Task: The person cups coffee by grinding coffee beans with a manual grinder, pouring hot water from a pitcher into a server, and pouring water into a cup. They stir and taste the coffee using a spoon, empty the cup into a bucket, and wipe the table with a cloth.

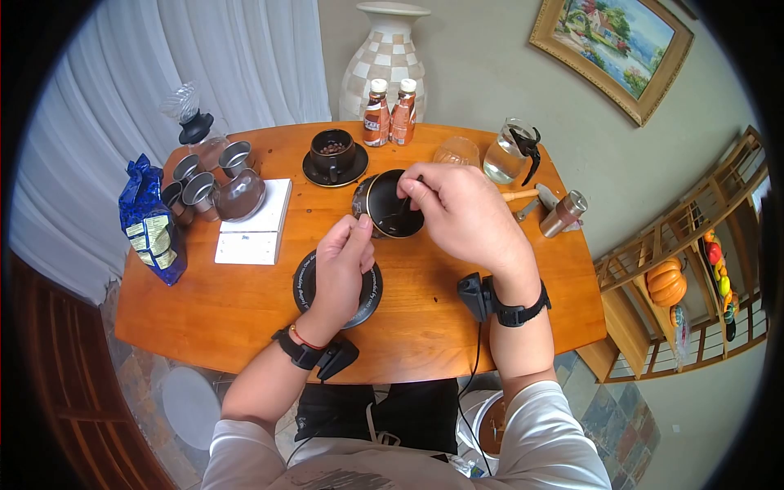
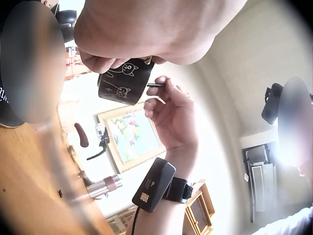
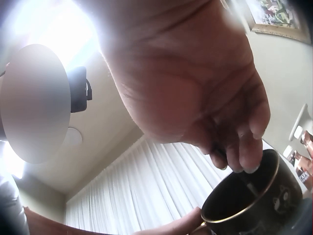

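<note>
My left hand [image 1: 343,265] holds a black mug [image 2: 124,85] with a gold rim and white cat drawings, its thumb and fingers at the handle side. The mug is raised over the table and tilted, its dark inside facing me in the head view. Above its mouth, my right hand [image 1: 465,208] pinches a thin dark stirring spoon [image 3: 250,186] that reaches into the mug. The spoon's lower end is hidden inside. Below my left hand lies a black saucer [image 1: 305,286] with white lettering round its rim.
Another black cup [image 1: 333,163] with coffee beans stands on a saucer beyond the mug. Left are a white scale [image 1: 245,249], glass server [image 1: 238,198], metal cups [image 1: 198,189] and blue bag [image 1: 147,220]. Right are a water pitcher [image 1: 505,159] and metal grinder [image 1: 563,214]. Two bottles [image 1: 376,118] stand behind.
</note>
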The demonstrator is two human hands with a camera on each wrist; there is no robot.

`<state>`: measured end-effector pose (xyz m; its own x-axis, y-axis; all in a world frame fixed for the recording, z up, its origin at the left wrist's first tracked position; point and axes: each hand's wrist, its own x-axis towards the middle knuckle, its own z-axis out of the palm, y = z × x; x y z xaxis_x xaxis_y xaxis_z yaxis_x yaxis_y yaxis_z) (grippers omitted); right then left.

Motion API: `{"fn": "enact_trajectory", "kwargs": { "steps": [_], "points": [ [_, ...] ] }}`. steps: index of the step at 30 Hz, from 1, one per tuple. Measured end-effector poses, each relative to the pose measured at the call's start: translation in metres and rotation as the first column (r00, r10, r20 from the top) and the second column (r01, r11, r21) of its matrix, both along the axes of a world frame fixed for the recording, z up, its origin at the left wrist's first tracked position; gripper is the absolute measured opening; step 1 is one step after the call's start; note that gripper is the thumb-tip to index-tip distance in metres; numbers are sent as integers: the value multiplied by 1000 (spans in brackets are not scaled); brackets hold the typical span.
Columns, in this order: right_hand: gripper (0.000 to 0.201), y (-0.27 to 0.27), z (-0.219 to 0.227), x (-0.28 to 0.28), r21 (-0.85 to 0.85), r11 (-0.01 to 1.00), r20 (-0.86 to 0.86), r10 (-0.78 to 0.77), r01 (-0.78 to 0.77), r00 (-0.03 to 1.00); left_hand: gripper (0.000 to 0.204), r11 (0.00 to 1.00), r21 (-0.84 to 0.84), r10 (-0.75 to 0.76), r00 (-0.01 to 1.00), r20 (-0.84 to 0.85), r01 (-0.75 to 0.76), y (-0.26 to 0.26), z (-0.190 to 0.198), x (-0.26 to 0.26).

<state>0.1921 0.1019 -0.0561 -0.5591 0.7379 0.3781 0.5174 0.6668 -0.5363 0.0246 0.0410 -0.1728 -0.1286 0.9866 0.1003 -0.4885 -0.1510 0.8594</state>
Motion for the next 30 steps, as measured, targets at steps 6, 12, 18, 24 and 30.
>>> {"fn": "enact_trajectory", "kwargs": {
  "steps": [6,12,18,24,30],
  "points": [
    [20,2,0,0,134,982,-16,-128,129,992,28,1000,-3,9,1000,-13,-9,1,-2,0],
    [18,5,-8,-3,65,996,-190,67,-56,980,28,1000,-14,13,1000,-7,-14,0,0,1],
    [18,-1,1,0,-73,995,-54,62,-66,997,28,1000,1,16,1000,-5,-16,0,2,1],
    [20,4,0,1,105,986,-6,-130,130,991,29,1000,11,18,1000,-23,-17,0,1,0],
    [20,6,-7,-2,62,998,-153,37,-28,988,28,1000,-5,23,1000,-3,-23,-1,3,2]
  ]
}}
